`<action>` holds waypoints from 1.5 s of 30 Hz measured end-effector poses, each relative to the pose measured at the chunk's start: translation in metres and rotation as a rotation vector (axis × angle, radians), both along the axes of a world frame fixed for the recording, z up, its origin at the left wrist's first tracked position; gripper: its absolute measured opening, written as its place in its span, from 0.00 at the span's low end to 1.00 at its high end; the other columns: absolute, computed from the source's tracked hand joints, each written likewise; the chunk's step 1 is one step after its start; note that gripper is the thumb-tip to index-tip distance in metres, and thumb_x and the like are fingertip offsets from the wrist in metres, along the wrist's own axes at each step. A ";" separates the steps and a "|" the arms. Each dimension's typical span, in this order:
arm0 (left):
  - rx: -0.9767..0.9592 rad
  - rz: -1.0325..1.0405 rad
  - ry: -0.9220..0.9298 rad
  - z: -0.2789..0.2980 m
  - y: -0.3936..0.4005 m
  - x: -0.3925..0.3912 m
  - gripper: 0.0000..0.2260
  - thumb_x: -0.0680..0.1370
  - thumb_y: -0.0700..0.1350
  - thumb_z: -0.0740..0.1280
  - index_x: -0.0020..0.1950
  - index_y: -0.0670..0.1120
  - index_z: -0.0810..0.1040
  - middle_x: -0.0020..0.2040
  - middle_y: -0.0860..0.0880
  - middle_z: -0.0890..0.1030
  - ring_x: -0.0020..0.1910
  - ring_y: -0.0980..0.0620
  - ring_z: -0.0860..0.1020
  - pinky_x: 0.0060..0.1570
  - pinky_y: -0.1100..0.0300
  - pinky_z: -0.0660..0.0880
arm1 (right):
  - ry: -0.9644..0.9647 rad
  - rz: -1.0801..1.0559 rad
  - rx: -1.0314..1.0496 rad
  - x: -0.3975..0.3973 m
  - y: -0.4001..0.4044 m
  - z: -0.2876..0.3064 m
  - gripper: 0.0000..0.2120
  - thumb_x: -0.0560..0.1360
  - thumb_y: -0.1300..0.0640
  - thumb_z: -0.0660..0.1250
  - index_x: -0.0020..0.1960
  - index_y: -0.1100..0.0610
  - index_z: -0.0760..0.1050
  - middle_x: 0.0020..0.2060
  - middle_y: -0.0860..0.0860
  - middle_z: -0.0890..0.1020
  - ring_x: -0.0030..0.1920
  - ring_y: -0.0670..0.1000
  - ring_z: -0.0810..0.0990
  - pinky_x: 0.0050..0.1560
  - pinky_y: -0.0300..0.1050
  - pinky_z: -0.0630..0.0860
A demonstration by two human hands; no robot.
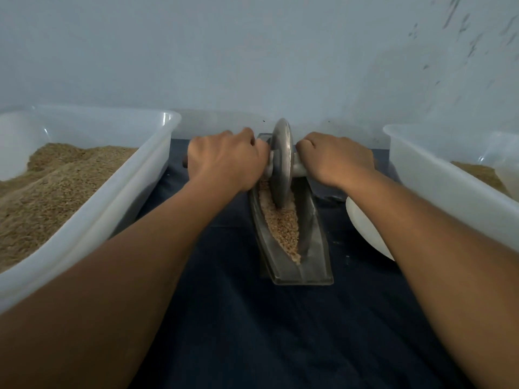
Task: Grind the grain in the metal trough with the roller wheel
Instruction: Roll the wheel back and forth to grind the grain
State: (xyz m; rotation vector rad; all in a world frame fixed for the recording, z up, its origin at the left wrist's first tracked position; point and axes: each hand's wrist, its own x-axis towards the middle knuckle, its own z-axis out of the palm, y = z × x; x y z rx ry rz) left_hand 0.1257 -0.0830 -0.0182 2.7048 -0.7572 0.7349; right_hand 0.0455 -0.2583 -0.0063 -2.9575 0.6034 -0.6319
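A narrow boat-shaped metal trough (317, 256) lies lengthwise on a dark cloth, its near end toward me. Tan grain (280, 223) fills its groove. A grey metal roller wheel (281, 161) stands upright on edge in the far half of the trough, resting in the grain. My left hand (224, 158) grips the wheel's axle handle on the left side. My right hand (335, 160) grips the axle handle on the right. Both handles are mostly hidden inside my fists.
A translucent plastic tub (134, 189) heaped with grain stands at the left. Another tub (438, 178) with some grain stands at the right, a white bowl (365, 226) partly under my right forearm beside it. A pale wall rises close behind. The dark cloth (252, 332) covers the surface.
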 end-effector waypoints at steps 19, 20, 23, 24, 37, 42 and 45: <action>0.040 0.014 -0.033 0.001 0.000 -0.007 0.18 0.81 0.55 0.44 0.41 0.49 0.68 0.32 0.47 0.72 0.29 0.46 0.69 0.36 0.53 0.71 | -0.027 -0.059 0.007 0.001 0.002 -0.002 0.22 0.79 0.44 0.46 0.38 0.51 0.74 0.34 0.49 0.75 0.34 0.50 0.70 0.33 0.45 0.58; 0.042 0.014 -0.031 0.001 0.002 -0.010 0.18 0.81 0.55 0.44 0.42 0.49 0.68 0.32 0.46 0.73 0.29 0.46 0.69 0.39 0.50 0.75 | -0.043 -0.059 -0.003 -0.003 0.005 -0.003 0.23 0.79 0.45 0.46 0.38 0.51 0.74 0.34 0.49 0.75 0.34 0.50 0.70 0.32 0.45 0.58; 0.053 0.010 -0.071 0.000 0.008 -0.021 0.18 0.80 0.55 0.44 0.43 0.49 0.68 0.31 0.47 0.72 0.28 0.46 0.69 0.43 0.46 0.77 | -0.080 -0.061 -0.024 -0.017 0.012 -0.007 0.23 0.80 0.45 0.46 0.37 0.52 0.73 0.32 0.50 0.74 0.33 0.51 0.69 0.32 0.44 0.58; 0.055 0.006 -0.088 0.000 0.010 -0.024 0.18 0.80 0.56 0.43 0.43 0.49 0.68 0.31 0.47 0.72 0.28 0.45 0.70 0.43 0.46 0.77 | -0.090 -0.063 -0.031 -0.022 0.014 -0.008 0.23 0.80 0.45 0.46 0.36 0.52 0.72 0.32 0.50 0.73 0.32 0.51 0.69 0.31 0.44 0.58; 0.083 -0.106 -0.163 -0.003 0.034 -0.059 0.22 0.82 0.57 0.42 0.54 0.51 0.73 0.40 0.48 0.76 0.38 0.46 0.73 0.44 0.49 0.68 | -0.097 0.019 -0.097 -0.069 0.034 -0.017 0.21 0.83 0.48 0.41 0.35 0.50 0.62 0.29 0.49 0.71 0.30 0.53 0.69 0.40 0.50 0.63; 0.057 -0.125 -0.166 -0.002 0.041 -0.070 0.22 0.81 0.58 0.42 0.54 0.52 0.73 0.39 0.49 0.75 0.37 0.47 0.72 0.44 0.50 0.66 | -0.136 0.043 -0.106 -0.078 0.037 -0.020 0.23 0.83 0.47 0.40 0.33 0.50 0.62 0.28 0.50 0.72 0.30 0.52 0.69 0.41 0.51 0.66; 0.050 -0.138 -0.175 -0.001 0.043 -0.073 0.22 0.82 0.58 0.42 0.53 0.52 0.73 0.38 0.50 0.74 0.36 0.48 0.71 0.44 0.50 0.66 | -0.175 0.048 -0.112 -0.082 0.036 -0.023 0.24 0.83 0.46 0.41 0.33 0.50 0.62 0.28 0.49 0.71 0.30 0.49 0.67 0.39 0.50 0.63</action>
